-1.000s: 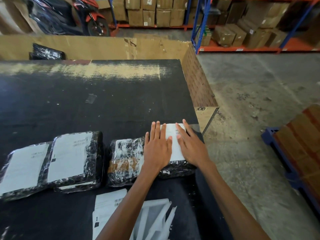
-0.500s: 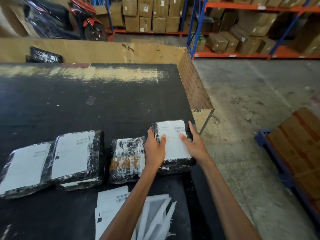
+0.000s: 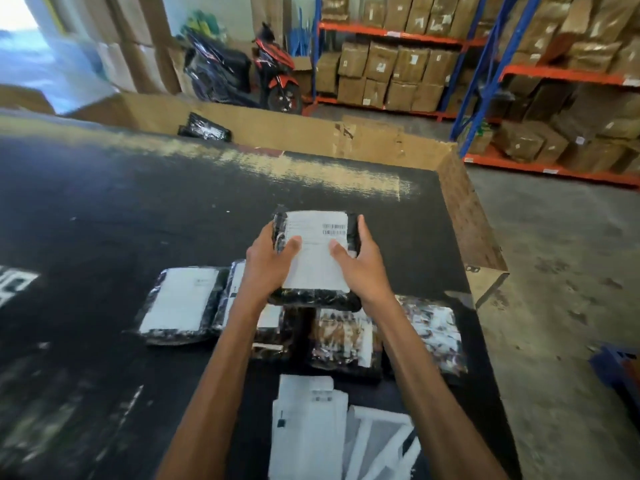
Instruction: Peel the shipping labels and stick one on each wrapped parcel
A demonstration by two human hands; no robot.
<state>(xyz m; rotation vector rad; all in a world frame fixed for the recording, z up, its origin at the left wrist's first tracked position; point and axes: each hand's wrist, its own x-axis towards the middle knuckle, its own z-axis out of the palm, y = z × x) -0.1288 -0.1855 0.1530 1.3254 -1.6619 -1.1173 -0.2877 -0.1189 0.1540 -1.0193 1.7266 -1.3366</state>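
Labelled parcel [image 3: 317, 258] held above table [image 3: 104, 220]; left hand [image 3: 268, 268], right hand [image 3: 360, 268] grip sides

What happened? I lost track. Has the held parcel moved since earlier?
Yes. The parcel has risen off the table, forward past the unlabelled parcel it lay beside.

Left hand [image 3: 268, 263], right hand [image 3: 363, 268] curled (gripping, seemingly).

Warehouse packing area, blue-and-orange steel racks [image 3: 391, 32] loaded with brown cardboard cartons [image 3: 381, 62] stood beyond the large black worktable [image 3: 138, 209], red-and-black scooter [image 3: 273, 67] parked behind it, bare grey concrete floor [image 3: 554, 271] to its right, black film-wrapped parcels [image 3: 180, 306] on it.
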